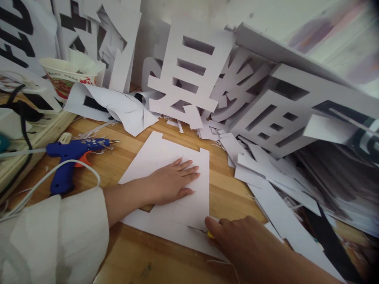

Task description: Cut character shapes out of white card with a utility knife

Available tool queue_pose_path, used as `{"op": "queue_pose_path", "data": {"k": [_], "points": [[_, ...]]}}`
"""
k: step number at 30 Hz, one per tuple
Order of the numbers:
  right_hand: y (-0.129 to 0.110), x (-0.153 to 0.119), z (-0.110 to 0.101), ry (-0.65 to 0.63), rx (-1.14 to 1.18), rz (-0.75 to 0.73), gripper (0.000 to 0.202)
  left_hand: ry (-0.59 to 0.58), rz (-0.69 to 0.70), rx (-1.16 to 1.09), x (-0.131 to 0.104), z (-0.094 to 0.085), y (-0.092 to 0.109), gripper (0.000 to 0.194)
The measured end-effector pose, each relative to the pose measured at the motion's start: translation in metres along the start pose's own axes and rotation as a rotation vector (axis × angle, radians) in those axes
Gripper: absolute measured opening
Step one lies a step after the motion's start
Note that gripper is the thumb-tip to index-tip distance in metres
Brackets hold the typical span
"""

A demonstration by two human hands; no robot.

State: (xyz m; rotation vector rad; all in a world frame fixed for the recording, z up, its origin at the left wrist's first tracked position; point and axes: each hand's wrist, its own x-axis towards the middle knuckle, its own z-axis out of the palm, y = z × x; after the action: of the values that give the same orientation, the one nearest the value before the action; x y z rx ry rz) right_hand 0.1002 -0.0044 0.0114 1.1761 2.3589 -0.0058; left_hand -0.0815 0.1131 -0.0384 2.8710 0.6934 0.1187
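A white board (139, 161) with notched edges lies flat on the wooden table. My left hand (173, 181) rests on it palm down, fingers spread. Near the board's lower right part, my right hand (233, 236) is closed around a yellow-handled cutter (211, 235), mostly hidden by the fingers. Its thin blade touches the board, where a dark line shows. To the left of the board, a blue glue gun (63, 169) with an orange trigger lies on the table.
White cut-out characters (183, 94) stand along the back. A paper bowl (71, 77) holds tissue at the back left. White strips (266, 169) pile up at the right. A cable (85, 162) loops past the glue gun on the wooden table (136, 260).
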Motion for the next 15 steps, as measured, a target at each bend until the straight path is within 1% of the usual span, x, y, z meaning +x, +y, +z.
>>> {"op": "queue_pose_path", "data": {"k": [4,10,15], "points": [[0.002,-0.004,0.000,-0.063,0.033,0.012,0.035,0.001,0.004,0.002,0.000,0.000,-0.001,0.053],[0.008,-0.011,0.004,-0.045,0.002,0.031,0.029,-0.008,0.001,0.011,0.000,-0.001,0.000,0.053],[0.011,-0.018,0.001,-0.127,0.003,0.042,0.032,-0.023,-0.002,0.004,0.001,-0.001,0.000,0.054]]}}
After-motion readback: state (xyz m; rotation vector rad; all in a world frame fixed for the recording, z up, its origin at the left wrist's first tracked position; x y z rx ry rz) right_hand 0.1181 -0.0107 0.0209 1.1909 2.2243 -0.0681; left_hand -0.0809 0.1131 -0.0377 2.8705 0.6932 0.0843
